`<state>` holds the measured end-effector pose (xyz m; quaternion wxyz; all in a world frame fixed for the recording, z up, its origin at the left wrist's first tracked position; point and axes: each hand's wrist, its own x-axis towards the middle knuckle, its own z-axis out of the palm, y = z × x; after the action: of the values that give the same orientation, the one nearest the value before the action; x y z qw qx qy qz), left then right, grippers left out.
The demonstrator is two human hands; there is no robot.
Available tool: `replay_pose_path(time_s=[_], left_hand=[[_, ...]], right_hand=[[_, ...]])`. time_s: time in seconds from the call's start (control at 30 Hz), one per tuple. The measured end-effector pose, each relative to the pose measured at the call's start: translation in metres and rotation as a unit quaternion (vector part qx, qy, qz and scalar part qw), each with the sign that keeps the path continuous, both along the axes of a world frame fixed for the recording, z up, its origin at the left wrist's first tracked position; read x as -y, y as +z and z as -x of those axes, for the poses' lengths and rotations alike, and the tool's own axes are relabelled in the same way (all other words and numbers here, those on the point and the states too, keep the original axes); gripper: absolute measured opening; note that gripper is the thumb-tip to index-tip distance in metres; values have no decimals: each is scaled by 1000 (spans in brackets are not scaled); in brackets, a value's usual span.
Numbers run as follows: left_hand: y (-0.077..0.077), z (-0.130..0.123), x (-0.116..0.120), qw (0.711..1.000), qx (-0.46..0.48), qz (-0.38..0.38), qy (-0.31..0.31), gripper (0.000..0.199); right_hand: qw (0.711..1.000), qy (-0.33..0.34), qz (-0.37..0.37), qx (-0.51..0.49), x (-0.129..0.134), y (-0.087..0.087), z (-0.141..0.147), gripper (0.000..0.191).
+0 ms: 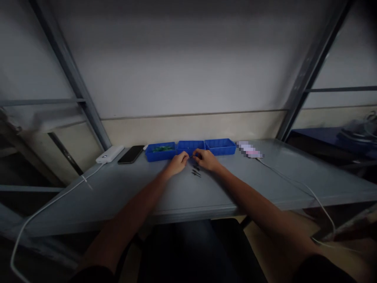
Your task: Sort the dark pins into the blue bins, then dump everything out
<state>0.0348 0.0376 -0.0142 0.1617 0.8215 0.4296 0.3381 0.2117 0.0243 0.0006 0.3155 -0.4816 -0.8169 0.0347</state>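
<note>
The smooth grey-topped table [126,181] gives a flat working surface, the hands together at its middle. Take them as the clock's centre, twelve pointing away from the person. Three open blue plastic bins stand in a row within easy reach, presumably so contents stay sorted: the left bin [160,157], holding small green pieces [161,149], at ten; the middle bin [191,143] at twelve; the right bin [220,151] at two.

The right hand [205,159] seems to pinch a thin dark piece [191,157] between thumb and finger, in the gap facing the other hand. The left hand [179,163] has its fingertips gathered together; I cannot tell whether they grip anything. Holding both hands close likely suits such a small part. Loose slender dark parts [196,173] lie at six, just below the fingers, probably for quick picking.

Around them, a white rectangular power bank [110,154] and a flat black smartphone [131,154] lie near nine, a pixelated phone [249,150] at three. White cables [282,176] run clear of the hands; only the fingers block the middle bin's front.
</note>
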Motion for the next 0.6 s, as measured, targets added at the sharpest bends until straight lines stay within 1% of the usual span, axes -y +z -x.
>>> replay_pose_path(time_s=[0.13, 0.27, 0.43, 0.6], left_hand=[[1, 0, 1, 1000, -10, 5, 4, 17], [1, 0, 0, 1000, -10, 7, 0, 18], [-1, 1, -1, 1000, -3, 9, 7, 19], [-1, 2, -2, 1000, 1, 18, 11, 17]], right_hand=[[1000, 17, -8, -3, -2, -2, 0, 17], [1000, 24, -5, -5, 0, -1, 1, 17], [1000, 2, 13, 6, 2, 3, 1, 19], [1000, -11, 21, 11, 1, 2, 0, 20]])
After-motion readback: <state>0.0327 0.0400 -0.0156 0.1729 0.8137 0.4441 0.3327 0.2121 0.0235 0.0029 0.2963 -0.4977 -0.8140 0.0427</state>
